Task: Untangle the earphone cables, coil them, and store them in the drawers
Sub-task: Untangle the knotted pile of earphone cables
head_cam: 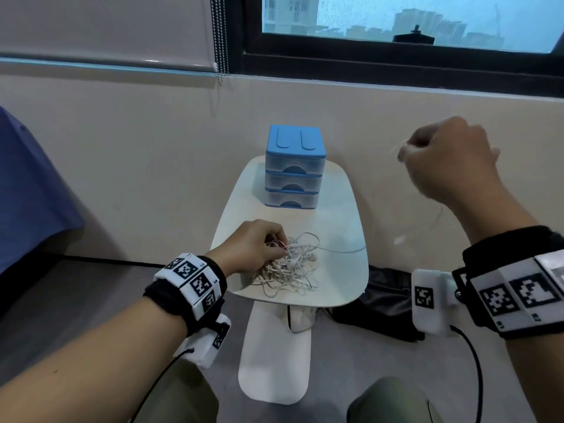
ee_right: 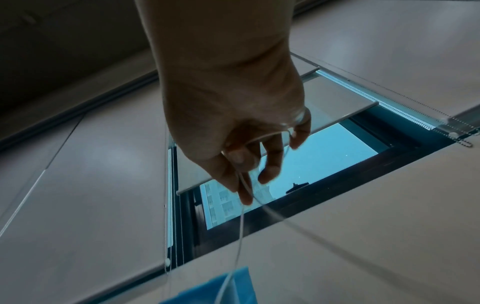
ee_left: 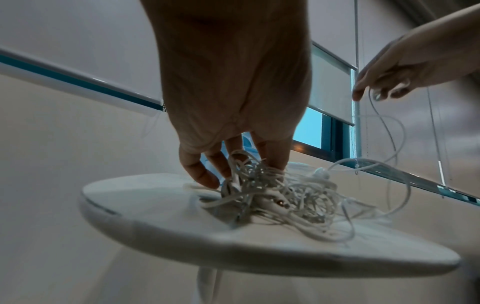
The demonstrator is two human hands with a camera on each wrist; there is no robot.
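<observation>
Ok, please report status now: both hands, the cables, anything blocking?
Left hand pins tangled cables on table. Right hand raised, pinching one cable drawn from the pile. Drawer unit shut. Nothing blocking.

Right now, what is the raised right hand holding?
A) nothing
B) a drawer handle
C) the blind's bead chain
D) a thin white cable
D: the right hand pinches a thin cable that trails down to the tangle on the table, which the left hand grips.

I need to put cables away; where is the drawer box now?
In the head view, the drawer box stands at the far end of the small table, beyond the cable tangle, drawers closed.
</observation>
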